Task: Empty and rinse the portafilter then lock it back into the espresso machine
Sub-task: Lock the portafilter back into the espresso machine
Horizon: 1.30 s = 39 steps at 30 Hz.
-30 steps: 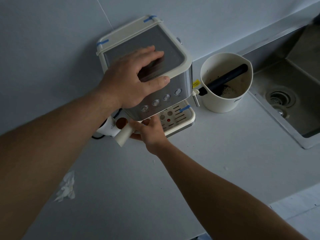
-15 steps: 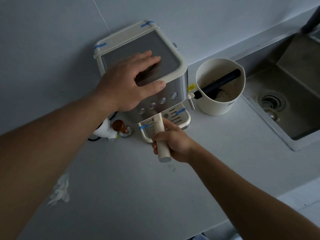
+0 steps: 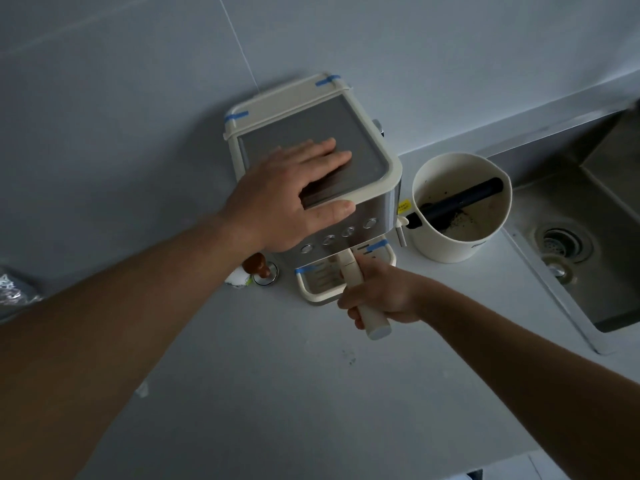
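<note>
A cream and steel espresso machine (image 3: 377, 147) stands against the wall. My left hand (image 3: 291, 199) lies flat on its top, fingers spread, thumb along the front edge. My right hand (image 3: 379, 294) is wrapped around the cream handle of the portafilter (image 3: 375, 322), which points out toward me over the drip tray (image 3: 313, 289). The portafilter's head is hidden under the machine's front.
A cream knock box (image 3: 460, 206) with a black bar and coffee grounds stands right of the machine. A steel sink (image 3: 588, 244) with a drain lies at the far right. A brown-handled tamper (image 3: 258, 266) sits left of the machine. Crumpled foil (image 3: 14, 292) lies at the left edge.
My right hand swung the portafilter handle from the machine's left side round to the front, pointing toward me. My left hand stayed pressed on the machine's top.
</note>
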{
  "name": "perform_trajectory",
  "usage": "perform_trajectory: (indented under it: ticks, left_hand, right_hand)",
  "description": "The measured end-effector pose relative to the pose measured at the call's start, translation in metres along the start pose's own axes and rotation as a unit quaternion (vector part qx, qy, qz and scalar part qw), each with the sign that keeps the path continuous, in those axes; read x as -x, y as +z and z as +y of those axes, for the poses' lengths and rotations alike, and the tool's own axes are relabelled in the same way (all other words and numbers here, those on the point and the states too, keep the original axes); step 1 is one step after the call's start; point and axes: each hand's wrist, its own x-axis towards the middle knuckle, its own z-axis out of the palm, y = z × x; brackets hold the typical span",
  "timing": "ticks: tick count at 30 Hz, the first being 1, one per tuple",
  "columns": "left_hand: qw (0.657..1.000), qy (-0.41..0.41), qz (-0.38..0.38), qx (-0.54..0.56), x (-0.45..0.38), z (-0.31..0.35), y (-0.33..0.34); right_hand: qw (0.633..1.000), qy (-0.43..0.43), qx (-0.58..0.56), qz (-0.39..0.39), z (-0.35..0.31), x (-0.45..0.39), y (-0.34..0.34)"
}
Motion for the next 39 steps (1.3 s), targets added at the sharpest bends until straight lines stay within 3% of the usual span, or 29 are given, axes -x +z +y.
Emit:
perform_trajectory:
  ticks: [8, 23, 32, 39]
  left_hand:
    - [1.0, -0.009, 0.014, 0.008, 0.0, -0.001, 0.001]
    - [0.999, -0.03, 0.033, 0.01, 0.002, 0.0, 0.002]
    - [0.997, -0.039, 0.066, 0.003, 0.005, 0.006, 0.005]
    - [0.993, -0.091, 0.079, 0.01, 0.017, 0.023, 0.007]
  right_hand:
    - [0.999, -0.026, -0.045, -0.009, 0.013, 0.005, -0.005]
    - [0.997, 0.001, -0.07, 0.015, 0.009, 0.017, -0.002]
    - [0.995, 0.009, 0.005, 0.101, 0.011, 0.042, -0.002]
    - [0.994, -0.009, -0.028, 0.104, -0.014, 0.074, -0.007]
